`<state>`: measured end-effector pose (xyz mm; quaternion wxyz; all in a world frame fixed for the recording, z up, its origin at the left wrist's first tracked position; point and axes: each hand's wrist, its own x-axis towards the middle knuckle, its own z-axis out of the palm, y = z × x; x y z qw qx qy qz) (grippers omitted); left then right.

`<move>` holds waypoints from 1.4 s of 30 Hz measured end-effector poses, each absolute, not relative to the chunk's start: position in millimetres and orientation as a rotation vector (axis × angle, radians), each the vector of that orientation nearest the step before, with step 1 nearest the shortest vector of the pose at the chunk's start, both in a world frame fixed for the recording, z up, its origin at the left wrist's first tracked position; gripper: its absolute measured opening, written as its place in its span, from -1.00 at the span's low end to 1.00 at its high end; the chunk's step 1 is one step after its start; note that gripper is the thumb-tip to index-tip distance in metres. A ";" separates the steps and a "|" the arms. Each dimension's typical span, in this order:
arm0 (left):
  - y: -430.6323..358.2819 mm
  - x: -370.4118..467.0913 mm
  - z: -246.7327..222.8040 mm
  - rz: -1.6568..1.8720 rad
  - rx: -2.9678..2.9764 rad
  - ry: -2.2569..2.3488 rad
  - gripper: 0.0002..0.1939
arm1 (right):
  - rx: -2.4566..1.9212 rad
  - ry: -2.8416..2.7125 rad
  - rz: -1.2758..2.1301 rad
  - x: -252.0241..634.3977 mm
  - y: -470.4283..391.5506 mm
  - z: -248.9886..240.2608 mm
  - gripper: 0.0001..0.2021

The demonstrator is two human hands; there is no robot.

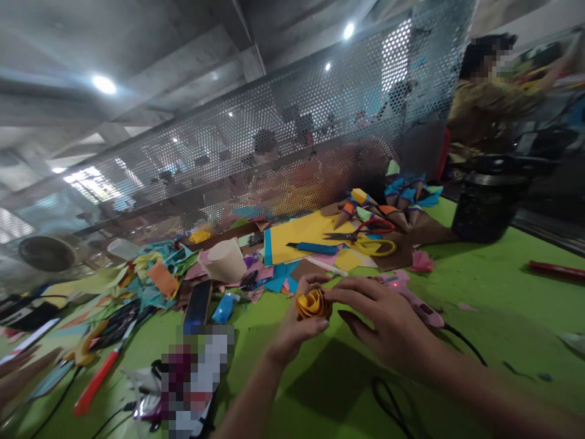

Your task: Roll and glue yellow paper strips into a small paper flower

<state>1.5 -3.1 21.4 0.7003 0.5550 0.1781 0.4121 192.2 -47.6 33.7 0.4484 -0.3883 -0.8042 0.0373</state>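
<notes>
A rolled orange-yellow paper rose (312, 303) sits in my left hand (290, 335), thumb and fingers closed around it above the green table. My right hand (388, 317) is at its right side, thumb and index finger apart; the index fingertip appears to touch the flower's edge. Just behind my right hand lies a pink glue gun (423, 308) with a red light, its black cord running to the right. Ahead of my hands are a blue cutter knife (314, 247), red-handled scissors (361, 230) and yellow-handled scissors (375, 247).
Paper scraps (159, 279) and a white paper roll (223, 261) cover the table's (493, 305) left and back. A phone (198, 305) and red-handled knife (103, 378) lie left. Paper cones (404, 213) and a black container (487, 198) stand behind. A person's hand (30, 378) shows far left.
</notes>
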 end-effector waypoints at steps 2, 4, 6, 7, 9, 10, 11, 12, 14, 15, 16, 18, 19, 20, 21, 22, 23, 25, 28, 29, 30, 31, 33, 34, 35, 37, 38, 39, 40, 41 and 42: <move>-2.5 1.1 21.0 0.919 1.242 0.400 -0.32 | -0.956 -1.989 0.087 192.2 -47.6 33.9 -0.55; -1.9 0.8 20.5 0.917 1.247 0.401 -0.32 | -0.957 -1.991 0.081 192.1 -48.0 35.0 -0.55; -1.6 0.8 20.3 0.906 1.248 0.403 -0.33 | -0.962 -1.997 0.072 192.0 -48.3 36.2 -0.55; -1.6 0.9 20.2 0.901 1.245 0.406 -0.33 | -0.964 -1.999 0.070 191.9 -48.3 36.6 -0.55; -1.8 1.3 20.1 0.897 1.228 0.409 -0.37 | -0.959 -1.997 0.072 191.7 -47.9 36.8 -0.55; -2.0 1.6 20.1 0.898 1.214 0.410 -0.39 | -0.956 -1.993 0.083 191.6 -47.6 36.7 -0.55; -2.1 2.0 20.2 0.900 1.197 0.411 -0.40 | -0.949 -1.990 0.100 191.5 -47.3 36.5 -0.55; -2.3 2.3 20.5 0.903 1.180 0.412 -0.41 | -0.942 -1.984 0.124 191.4 -47.0 36.3 -0.53; -2.6 2.9 21.2 0.912 1.157 0.421 -0.42 | -0.935 -1.971 0.196 191.3 -46.7 36.1 -0.51; -2.7 3.3 21.7 0.913 1.151 0.429 -0.42 | -0.934 -1.964 0.232 191.2 -46.9 36.3 -0.50; -2.9 3.6 22.2 0.912 1.147 0.440 -0.42 | -0.934 -1.957 0.259 191.2 -47.1 36.6 -0.50; -3.2 4.5 23.4 0.910 1.138 0.465 -0.43 | -0.941 -1.946 0.284 191.0 -47.5 37.7 -0.51; -3.3 5.0 24.0 0.912 1.131 0.474 -0.43 | -0.940 -1.942 0.287 190.9 -47.7 38.3 -0.51; -3.5 5.5 24.6 0.917 1.121 0.475 -0.43 | -0.937 -1.936 0.289 190.7 -47.8 38.9 -0.51; -3.5 6.0 25.1 0.923 1.110 0.471 -0.43 | -0.931 -1.929 0.296 190.6 -47.9 39.3 -0.51; -3.6 6.4 25.5 0.928 1.097 0.461 -0.42 | -0.928 -1.922 0.309 190.4 -47.9 39.6 -0.50; -3.6 6.7 25.8 0.929 1.085 0.448 -0.41 | -0.924 -1.914 0.326 190.3 -47.8 39.7 -0.49; -3.6 6.8 26.1 0.926 1.066 0.421 -0.39 | -0.919 -1.907 0.356 190.0 -47.8 39.4 -0.48; -3.6 6.3 26.4 0.928 1.054 0.400 -0.38 | -0.922 -1.918 0.333 190.0 -47.7 37.7 -0.49; -3.7 6.2 26.5 0.933 1.054 0.399 -0.38 | -0.928 -1.929 0.306 190.0 -47.7 36.9 -0.50; -3.8 6.1 26.6 0.937 1.055 0.400 -0.38 | -0.936 -1.943 0.276 190.1 -47.6 36.1 -0.50; -3.9 6.2 26.7 0.939 1.059 0.403 -0.38 | -0.944 -1.956 0.248 190.2 -47.5 35.3 -0.51; -4.1 6.4 26.5 0.934 1.067 0.407 -0.38 | -0.950 -1.972 0.201 190.7 -47.2 34.3 -0.54; -4.1 6.5 26.1 0.928 1.071 0.407 -0.38 | -0.947 -1.973 0.185 190.9 -47.0 34.1 -0.55; -4.1 6.5 25.5 0.921 1.076 0.405 -0.39 | -0.940 -1.973 0.176 191.3 -46.9 34.4 -0.56; -3.8 6.2 23.5 0.908 1.087 0.399 -0.40 | -0.931 -1.972 0.181 192.0 -46.7 36.0 -0.57; -3.5 6.0 22.3 0.900 1.091 0.398 -0.40 | -0.928 -1.970 0.192 192.4 -46.6 37.3 -0.58; -3.1 5.7 21.1 0.889 1.094 0.399 -0.39 | -0.925 -1.966 0.208 192.7 -46.6 38.7 -0.59; -2.6 5.3 20.1 0.877 1.099 0.401 -0.37 | -0.922 -1.958 0.225 193.1 -46.7 40.1 -0.60; -2.1 5.0 19.2 0.867 1.106 0.404 -0.35 | -0.916 -1.949 0.238 193.3 -46.7 41.3 -0.61; -1.7 4.6 18.7 0.857 1.117 0.407 -0.33 | -0.912 -1.945 0.245 193.5 -46.8 42.2 -0.63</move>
